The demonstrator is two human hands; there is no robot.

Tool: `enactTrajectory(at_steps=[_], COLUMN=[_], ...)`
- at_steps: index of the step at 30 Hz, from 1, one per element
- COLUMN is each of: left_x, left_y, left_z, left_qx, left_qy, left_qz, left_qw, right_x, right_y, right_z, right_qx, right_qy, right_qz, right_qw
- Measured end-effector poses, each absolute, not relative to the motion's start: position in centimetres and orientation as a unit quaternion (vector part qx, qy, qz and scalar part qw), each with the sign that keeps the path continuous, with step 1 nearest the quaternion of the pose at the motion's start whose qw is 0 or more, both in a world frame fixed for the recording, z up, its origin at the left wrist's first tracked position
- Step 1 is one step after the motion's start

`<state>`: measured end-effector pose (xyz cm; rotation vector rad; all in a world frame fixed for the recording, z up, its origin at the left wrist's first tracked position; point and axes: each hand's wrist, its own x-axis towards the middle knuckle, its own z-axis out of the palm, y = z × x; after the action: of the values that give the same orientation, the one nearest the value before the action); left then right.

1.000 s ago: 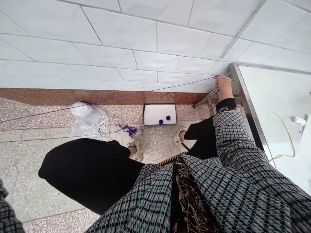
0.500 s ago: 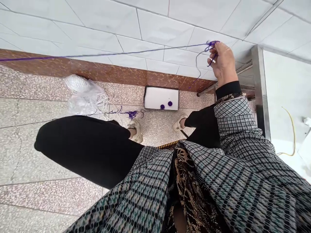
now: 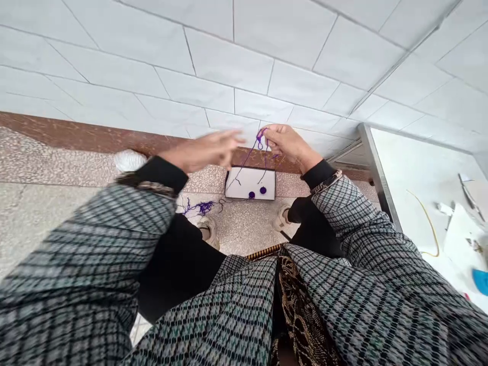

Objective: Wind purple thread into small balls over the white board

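Note:
My right hand [image 3: 284,141] pinches a looped bundle of purple yarn [image 3: 260,138] in front of the tiled wall, with loose ends hanging below the fingers. To its left is my left hand [image 3: 209,148], smeared by motion, fingers pointing toward the yarn; whether it holds a strand I cannot tell. Beneath both hands a shallow white box with a dark rim [image 3: 240,184] lies on the floor. Inside it are two small round purple pieces, one on the right [image 3: 263,190] and one near the front edge [image 3: 251,195].
A tangle of purple yarn [image 3: 205,207] lies on the speckled floor beside my shoe [image 3: 209,231]. By the brown skirting sits a white yarn ball [image 3: 129,160]. At right stands a white table [image 3: 404,178] with a metal edge, holding a yellow cord [image 3: 429,223] and a blue object [image 3: 481,281].
My left hand has come into view from the left. My right hand has moved left and down with the purple yarn, and the long taut strand across the wall no longer shows.

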<state>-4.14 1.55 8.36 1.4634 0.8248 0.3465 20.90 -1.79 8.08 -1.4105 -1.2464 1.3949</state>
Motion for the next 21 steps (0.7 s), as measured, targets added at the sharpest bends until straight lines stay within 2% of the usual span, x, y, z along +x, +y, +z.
enactTrajectory(at_steps=[2,4,8,14,19,21], left_x=[-1.1,-0.6,-5.8,-13.3,-15.8,-16.4], left_y=[1.8,2.5,4.7,6.3,6.5,6.6], left_z=[6.8,5.8,5.8,7.3,6.5,6.1], left_qx=[0.647,0.652,0.633,0.594,0.581,0.557], left_qy=[0.328,0.324,0.390,0.553,0.591,0.605], left_qz=[0.107,0.121,0.155,0.203,0.218,0.232], left_qw=[0.680,0.674,0.651,0.549,0.516,0.519], right_x=[20.7,21.3,25.0,31.1,33.0,33.7], right_y=[-1.9,-2.0,-2.2,-3.5,-4.9,-5.4], right_z=[8.1,7.9,7.4,8.2,9.6,10.3], right_qx=[-0.547,-0.554,-0.594,-0.587,-0.625,-0.651], right_qy=[-0.482,-0.464,-0.425,-0.446,-0.476,-0.500], right_qz=[0.567,0.579,0.584,0.595,0.542,0.508], right_qw=[0.385,0.378,0.353,0.319,0.297,0.261])
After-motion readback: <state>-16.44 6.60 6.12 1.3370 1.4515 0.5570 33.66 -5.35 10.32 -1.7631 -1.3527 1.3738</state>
